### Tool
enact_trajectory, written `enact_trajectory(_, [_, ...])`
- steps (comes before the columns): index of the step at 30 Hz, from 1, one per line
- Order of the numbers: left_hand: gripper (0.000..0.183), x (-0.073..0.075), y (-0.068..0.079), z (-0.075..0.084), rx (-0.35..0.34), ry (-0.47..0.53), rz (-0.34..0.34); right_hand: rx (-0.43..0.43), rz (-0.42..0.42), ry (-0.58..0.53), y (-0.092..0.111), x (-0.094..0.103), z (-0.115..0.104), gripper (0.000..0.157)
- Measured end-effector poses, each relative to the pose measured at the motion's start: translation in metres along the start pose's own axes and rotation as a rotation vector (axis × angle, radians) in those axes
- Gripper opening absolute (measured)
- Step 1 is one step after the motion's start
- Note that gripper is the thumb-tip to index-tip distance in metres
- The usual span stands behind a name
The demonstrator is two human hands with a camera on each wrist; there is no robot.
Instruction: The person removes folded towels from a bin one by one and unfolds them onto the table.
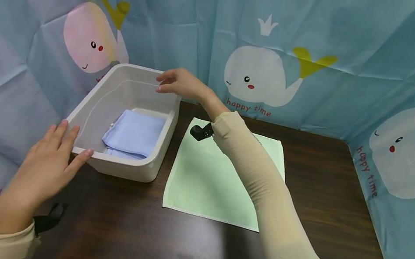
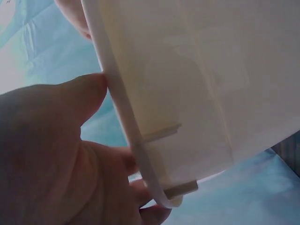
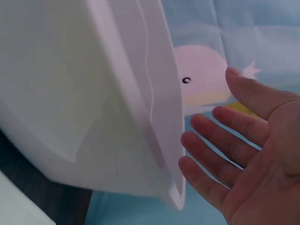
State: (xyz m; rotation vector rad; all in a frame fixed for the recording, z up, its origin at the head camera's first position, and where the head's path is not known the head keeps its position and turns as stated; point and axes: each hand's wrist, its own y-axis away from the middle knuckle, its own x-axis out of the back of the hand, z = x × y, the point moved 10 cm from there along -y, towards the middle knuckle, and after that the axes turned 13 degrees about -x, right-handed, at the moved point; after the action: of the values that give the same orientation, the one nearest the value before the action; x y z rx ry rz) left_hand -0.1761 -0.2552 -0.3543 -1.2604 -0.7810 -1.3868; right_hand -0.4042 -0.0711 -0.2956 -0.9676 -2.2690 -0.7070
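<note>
A white plastic bin (image 1: 122,169) stands at the left of the table, with a folded light blue cloth (image 1: 136,133) on its floor. My left hand (image 1: 43,164) rests at the bin's near left corner, fingers straight and thumb touching the front rim; the left wrist view shows the thumb tip against that rim (image 2: 123,103). Over the far right corner of the bin hovers my right hand (image 1: 182,84), fingers loosely bent around nothing. In the right wrist view the palm (image 3: 248,159) faces the camera with fingers spread beside the bin's rim.
A pale green cloth (image 1: 212,183) lies flat right of the bin, partly under the right forearm in the head view. The dark wooden table (image 1: 159,246) is bordered by a blue curtain (image 1: 362,49) with whale prints at the back and both sides.
</note>
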Motion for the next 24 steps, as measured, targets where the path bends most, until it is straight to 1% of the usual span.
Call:
enact_trajectory(4, [0.074, 0.0, -0.001, -0.002, 0.021, -0.001, 0.007, -0.045, -0.026, -0.051, -0.016, -0.004, -0.005, 0.046])
enact_trajectory(10, [0.08, 0.004, -0.001, -0.004, 0.063, -0.01, 0.038, -0.075, -0.047, -0.069, -0.03, -0.01, -0.016, 0.044])
enact_trajectory(15, [0.086, 0.002, -0.001, -0.004, 0.098, -0.004, 0.024, -0.098, -0.053, -0.063, -0.04, -0.013, -0.022, 0.046])
enact_trajectory(20, [0.087, 0.0, -0.002, 0.0, 0.107, -0.004, 0.022, -0.141, -0.044, -0.08, -0.048, -0.015, -0.021, 0.047])
enact_trajectory(24, [0.086, 0.002, -0.002, 0.006, 0.094, -0.024, 0.048, -0.168, -0.053, -0.107, -0.052, -0.026, -0.021, 0.048])
